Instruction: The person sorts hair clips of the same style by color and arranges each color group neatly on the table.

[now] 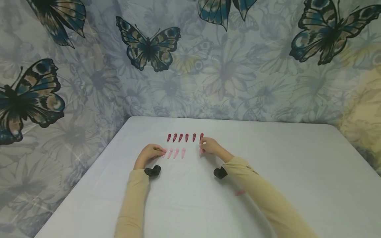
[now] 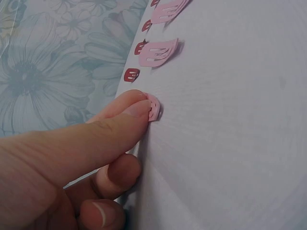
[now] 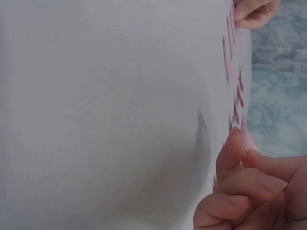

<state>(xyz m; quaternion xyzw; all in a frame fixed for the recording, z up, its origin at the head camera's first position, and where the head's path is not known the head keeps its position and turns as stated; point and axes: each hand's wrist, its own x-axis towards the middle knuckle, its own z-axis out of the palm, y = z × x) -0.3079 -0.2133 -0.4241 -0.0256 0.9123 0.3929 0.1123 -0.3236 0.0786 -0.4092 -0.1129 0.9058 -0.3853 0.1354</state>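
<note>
My left hand (image 1: 151,152) pinches a pink snap hair clip (image 2: 154,108) between thumb and forefinger, at the left end of a row of pink hair clips (image 1: 176,153) on the white table. To the right of that row, my right hand (image 1: 209,146) pinches another pink hair clip (image 3: 248,139) between thumb and forefinger, partly hidden by the fingers. Behind the pink ones runs a row of dark red hair clips (image 1: 181,138), all standing roughly parallel. The rightmost red clip (image 1: 201,136) lies just beyond the right fingertips.
One more pink hair clip (image 1: 240,192) lies nearer on the right, partly covered by the right sleeve (image 1: 262,188). The white table (image 1: 297,165) ends at a butterfly-patterned cloth (image 1: 178,89) behind and at the left. Each wrist carries a black camera.
</note>
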